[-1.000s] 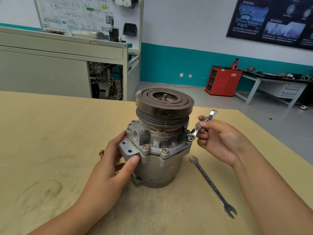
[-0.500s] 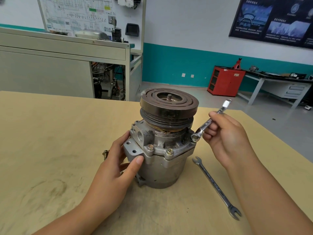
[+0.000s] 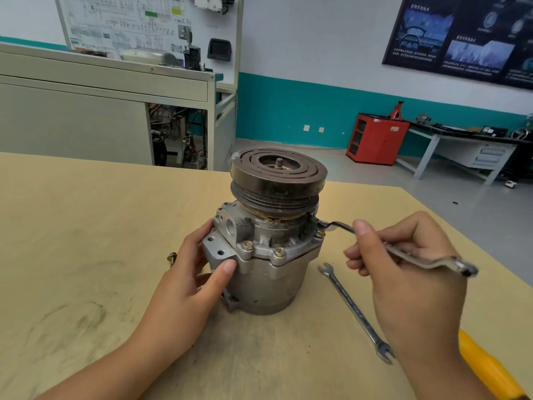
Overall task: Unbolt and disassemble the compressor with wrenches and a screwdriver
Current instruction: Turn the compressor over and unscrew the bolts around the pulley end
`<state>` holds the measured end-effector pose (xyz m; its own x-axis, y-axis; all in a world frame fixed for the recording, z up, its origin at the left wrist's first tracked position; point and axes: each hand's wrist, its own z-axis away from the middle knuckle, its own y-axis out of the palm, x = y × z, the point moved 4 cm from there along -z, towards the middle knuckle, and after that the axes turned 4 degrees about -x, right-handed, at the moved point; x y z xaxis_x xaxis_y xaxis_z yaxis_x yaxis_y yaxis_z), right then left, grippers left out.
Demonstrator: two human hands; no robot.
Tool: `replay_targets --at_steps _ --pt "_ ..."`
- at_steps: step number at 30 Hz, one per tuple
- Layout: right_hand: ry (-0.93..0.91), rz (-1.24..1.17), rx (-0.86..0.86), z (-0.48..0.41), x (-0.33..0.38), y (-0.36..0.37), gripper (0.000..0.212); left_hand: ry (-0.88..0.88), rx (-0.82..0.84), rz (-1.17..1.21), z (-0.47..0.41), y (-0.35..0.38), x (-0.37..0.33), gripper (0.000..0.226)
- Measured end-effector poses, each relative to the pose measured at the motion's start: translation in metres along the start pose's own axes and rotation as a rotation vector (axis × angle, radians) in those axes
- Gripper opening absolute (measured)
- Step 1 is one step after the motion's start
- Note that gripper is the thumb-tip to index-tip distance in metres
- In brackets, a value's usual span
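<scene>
A grey metal compressor [image 3: 268, 272] stands upright on the tan table [image 3: 86, 226], its dark grooved pulley [image 3: 278, 180] on top. My left hand [image 3: 190, 287] grips the compressor's left side, thumb on the flange. My right hand [image 3: 403, 272] holds a ring wrench [image 3: 403, 252] nearly level. Its ring end sits on a bolt [image 3: 320, 233] at the flange's right edge. Two more bolts [image 3: 262, 248] show on the front of the flange.
An open-end wrench [image 3: 356, 311] lies on the table right of the compressor, under my right hand. A loose bolt [image 3: 172, 258] lies left of my left hand. A yellow tool handle [image 3: 487, 368] shows at the lower right. The table edge runs diagonally on the right.
My right hand has swung the wrench handle from pointing up and away round toward me and to the right, its ring end staying on the right flange bolt. The left hand stays put.
</scene>
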<state>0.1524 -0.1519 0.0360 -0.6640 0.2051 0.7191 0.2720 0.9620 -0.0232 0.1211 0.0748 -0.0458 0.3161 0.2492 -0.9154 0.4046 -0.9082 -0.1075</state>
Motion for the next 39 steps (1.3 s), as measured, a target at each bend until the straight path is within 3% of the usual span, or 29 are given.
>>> replay_targets --at_steps 5,9,19,24,29,31,35,39 --pt "-0.294 0.290 0.049 0.017 0.011 0.003 0.033 -0.011 0.000 0.000 0.000 0.000 0.000 0.059" --pt "-0.391 0.399 0.119 0.024 0.018 0.008 0.034 -0.015 0.001 -0.005 0.000 0.000 -0.001 0.059" --pt "-0.374 0.520 0.201 0.024 0.028 0.021 0.026 -0.009 -0.006 -0.009 0.000 0.000 -0.005 0.058" --pt "-0.326 0.570 0.271 0.017 0.035 0.026 0.033 -0.013 -0.008 -0.021 0.000 0.000 -0.003 0.059" --pt "-0.325 0.678 0.361 0.024 0.041 0.038 0.055 -0.009 -0.005 -0.011 0.001 -0.001 -0.002 0.058" --pt "-0.310 0.675 0.337 0.023 0.040 0.038 0.055 -0.010 0.001 -0.004 0.001 0.000 -0.002 0.058" --pt "-0.271 0.611 0.218 0.017 0.037 0.025 0.034 -0.006 0.003 0.008 0.001 -0.001 -0.003 0.058" --pt "-0.306 0.599 0.169 0.025 0.039 0.027 0.035 -0.009 0.004 0.016 0.000 0.000 -0.002 0.058"
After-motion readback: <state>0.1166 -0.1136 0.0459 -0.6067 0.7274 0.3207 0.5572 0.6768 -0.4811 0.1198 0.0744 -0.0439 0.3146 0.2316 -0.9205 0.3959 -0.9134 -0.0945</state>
